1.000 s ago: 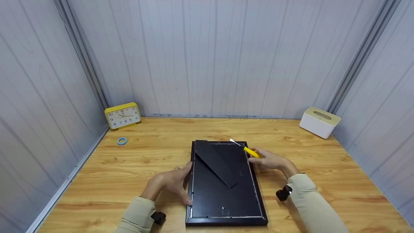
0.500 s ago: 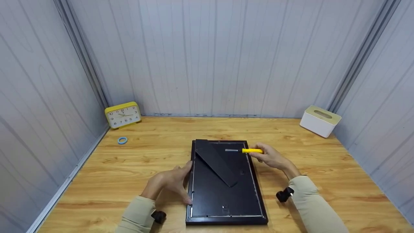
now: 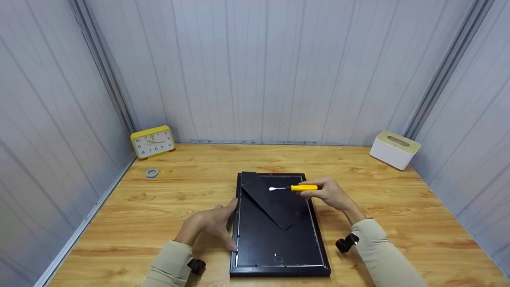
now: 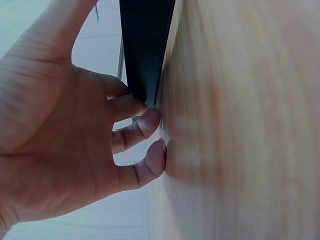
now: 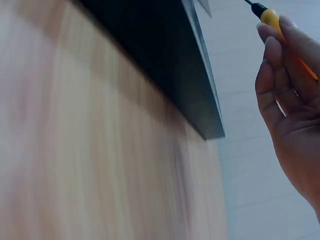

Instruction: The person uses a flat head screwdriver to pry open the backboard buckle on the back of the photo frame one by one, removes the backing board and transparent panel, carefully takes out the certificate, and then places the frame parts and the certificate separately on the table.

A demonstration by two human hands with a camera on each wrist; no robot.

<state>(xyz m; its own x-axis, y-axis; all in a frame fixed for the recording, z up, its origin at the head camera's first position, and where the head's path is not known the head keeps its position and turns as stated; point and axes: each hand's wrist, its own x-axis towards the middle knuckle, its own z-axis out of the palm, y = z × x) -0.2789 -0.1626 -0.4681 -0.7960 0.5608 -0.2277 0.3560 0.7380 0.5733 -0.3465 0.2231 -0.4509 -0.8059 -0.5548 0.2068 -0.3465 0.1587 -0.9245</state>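
Observation:
A black picture frame (image 3: pixel 263 247) lies face down on the wooden table, its back panel and slanted easel leg (image 3: pixel 265 203) showing. Along its left edge rests my left hand (image 3: pixel 213 225), thumb and fingers spread apart and touching the side. In the left wrist view, fingertips (image 4: pixel 156 156) of that hand meet the tabletop beside the frame. My right hand (image 3: pixel 328 195) pinches the yellow handle of a screwdriver (image 3: pixel 305 187) above the frame's upper right part. Its metal tip points left over the easel leg, apparently clear of the panel. In the right wrist view the screwdriver (image 5: pixel 270 19) is partly cut off.
A yellow alarm clock (image 3: pixel 153 142) stands at the back left, with a light blue ring (image 3: pixel 152 173) in front of it. At the back right is a white tissue box (image 3: pixel 395 150) with a wood-toned lid. Pale panel walls (image 3: pixel 255 71) enclose the table.
My right hand has lifted off the frame's right edge and shifted left over it. The screwdriver has swung from pointing up-left to nearly level, pointing left. My left hand stays put.

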